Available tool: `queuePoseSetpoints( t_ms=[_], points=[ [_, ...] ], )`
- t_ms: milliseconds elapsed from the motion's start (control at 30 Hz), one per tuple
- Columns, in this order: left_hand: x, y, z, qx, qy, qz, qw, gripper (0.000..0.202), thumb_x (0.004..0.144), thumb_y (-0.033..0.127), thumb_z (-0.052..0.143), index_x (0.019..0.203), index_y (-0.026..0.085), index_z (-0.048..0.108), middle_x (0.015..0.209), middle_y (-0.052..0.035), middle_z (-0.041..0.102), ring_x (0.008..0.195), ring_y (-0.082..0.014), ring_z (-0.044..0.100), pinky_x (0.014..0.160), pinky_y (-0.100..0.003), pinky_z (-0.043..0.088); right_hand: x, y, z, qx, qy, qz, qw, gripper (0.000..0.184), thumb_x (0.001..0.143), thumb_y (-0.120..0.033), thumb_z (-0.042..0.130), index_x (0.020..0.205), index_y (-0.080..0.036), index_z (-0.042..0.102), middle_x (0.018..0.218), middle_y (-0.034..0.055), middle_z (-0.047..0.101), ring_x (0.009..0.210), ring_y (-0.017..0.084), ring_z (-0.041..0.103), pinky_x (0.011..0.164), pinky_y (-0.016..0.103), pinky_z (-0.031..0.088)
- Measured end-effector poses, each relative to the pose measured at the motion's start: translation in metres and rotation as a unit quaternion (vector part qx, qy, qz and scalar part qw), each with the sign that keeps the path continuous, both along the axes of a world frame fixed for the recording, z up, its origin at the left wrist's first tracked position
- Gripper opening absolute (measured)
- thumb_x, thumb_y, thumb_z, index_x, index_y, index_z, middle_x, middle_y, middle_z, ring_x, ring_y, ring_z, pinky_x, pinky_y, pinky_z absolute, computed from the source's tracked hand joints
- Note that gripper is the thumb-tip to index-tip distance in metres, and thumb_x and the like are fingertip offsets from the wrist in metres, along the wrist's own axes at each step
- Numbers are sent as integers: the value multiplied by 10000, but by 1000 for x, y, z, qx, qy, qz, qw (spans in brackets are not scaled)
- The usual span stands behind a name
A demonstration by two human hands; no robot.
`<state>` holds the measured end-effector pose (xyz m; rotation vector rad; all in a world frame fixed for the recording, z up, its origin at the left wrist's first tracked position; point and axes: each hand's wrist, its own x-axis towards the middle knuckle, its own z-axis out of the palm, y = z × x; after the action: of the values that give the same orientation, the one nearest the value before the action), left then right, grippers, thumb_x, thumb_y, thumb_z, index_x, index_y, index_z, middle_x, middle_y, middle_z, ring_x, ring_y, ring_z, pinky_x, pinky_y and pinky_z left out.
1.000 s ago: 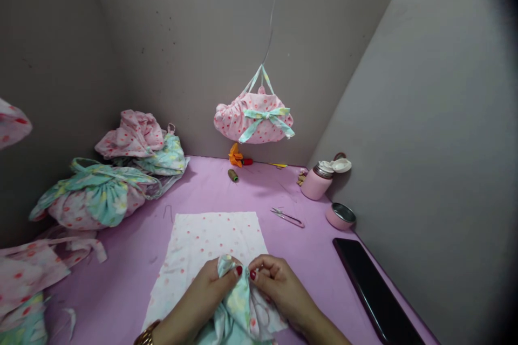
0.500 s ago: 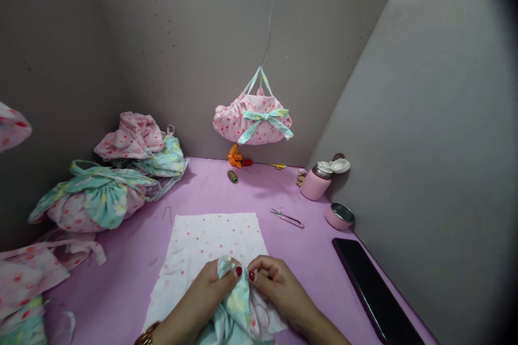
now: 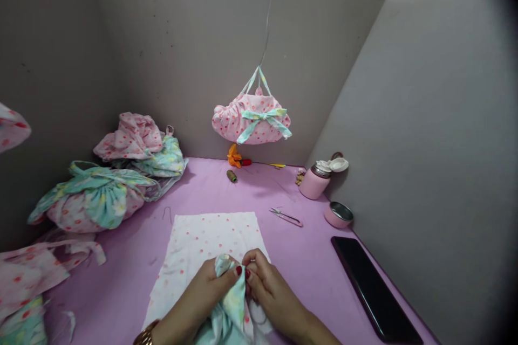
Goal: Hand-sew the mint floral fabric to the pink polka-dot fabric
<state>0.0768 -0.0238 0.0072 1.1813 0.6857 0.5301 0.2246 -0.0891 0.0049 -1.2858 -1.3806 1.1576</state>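
Head view, single frame. I see the L hand (image 3: 198,299) closed tight on the bunched tip of the mint fabric piece (image 3: 231,310), thumb over fingers; the R hand (image 3: 269,294) meets it from the right, fingertips (image 3: 247,270) pinched narrow on the same tip; whether they also hold a needle I cannot tell. The piece lies at bottom centre, over the near edge of the white dotted panel (image 3: 202,237); its long axis runs from the frame's lower edge up to the pinched tip, which points away from me toward the back wall, leaning slightly left. Panel lies flat on the purple table (image 3: 121,285). Snips (image 3: 287,217) lie right of the panel, apart from it; pink flask (image 3: 314,183), pink cup (image 3: 339,215) and phone (image 3: 374,291) farther right; pink bag (image 3: 251,118) hangs above the table's back edge.
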Motion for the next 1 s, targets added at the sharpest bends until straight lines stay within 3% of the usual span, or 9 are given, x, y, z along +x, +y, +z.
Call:
queuePoseSetpoints(
  t_ms=[200, 367, 533, 667, 733, 800, 900, 1000],
  points=[
    [0, 0, -1, 16, 27, 25, 999, 313, 752, 431, 595, 680, 129, 559, 599, 15, 503, 580, -134, 425, 570, -244, 350, 6, 3, -6, -25, -7, -28, 999, 252, 898, -401, 442, 786, -178, 476, 591, -37, 482, 494, 88, 389, 472, 191, 298],
    [0, -2, 4, -5, 24, 9, 1000, 324, 736, 452, 595, 656, 143, 537, 602, 14, 502, 582, -143, 440, 571, -245, 355, 2, 5, -5, -11, -12, -39, 999, 232, 906, -385, 428, 810, -181, 482, 563, -45, 485, 464, 86, 390, 459, 188, 305],
    [2, -1, 3, 12, 43, 39, 998, 332, 705, 455, 626, 628, 157, 502, 564, 48, 412, 543, -119, 366, 527, -224, 314, 3, 3, 4, 117, -138, -135, 974, 165, 895, -273, 453, 843, -172, 574, 746, 22, 550, 640, 131, 504, 582, 229, 373],
    [2, 0, -5, 59, 41, 38, 997, 312, 714, 433, 634, 640, 159, 506, 601, 32, 447, 595, -137, 396, 568, -233, 345, -2, -1, 9, 168, -197, -84, 962, 153, 862, -163, 483, 894, -187, 631, 776, 37, 558, 704, 147, 532, 631, 242, 391],
    [1, 0, -8, 70, 48, 31, 996, 319, 715, 441, 634, 634, 165, 495, 599, 33, 443, 597, -138, 393, 567, -233, 346, -6, -2, 9, 187, -191, -84, 960, 178, 865, -153, 470, 829, -191, 640, 759, 35, 534, 710, 149, 532, 637, 247, 395],
    [1, 0, -9, 74, 51, 22, 996, 319, 734, 445, 614, 635, 166, 493, 590, 38, 430, 587, -133, 383, 564, -232, 342, -9, -2, 11, 203, -135, -126, 962, 170, 866, -189, 483, 763, -187, 618, 757, 34, 518, 714, 150, 534, 636, 251, 402],
    [0, 1, -7, 61, 52, 23, 997, 313, 762, 440, 582, 645, 158, 509, 583, 40, 431, 576, -128, 381, 565, -235, 337, -3, 0, 18, 152, 84, -226, 958, 142, 877, -318, 494, 802, -202, 525, 743, 15, 554, 554, 110, 524, 509, 220, 390],
    [1, 0, -2, 15, 51, 20, 998, 299, 761, 435, 582, 679, 149, 547, 590, 33, 476, 571, -130, 409, 560, -236, 343, 23, 1, 30, 61, 303, -298, 903, 225, 810, -381, 590, 841, -223, 434, 570, -63, 505, 366, 57, 400, 355, 151, 276]
  ],
)
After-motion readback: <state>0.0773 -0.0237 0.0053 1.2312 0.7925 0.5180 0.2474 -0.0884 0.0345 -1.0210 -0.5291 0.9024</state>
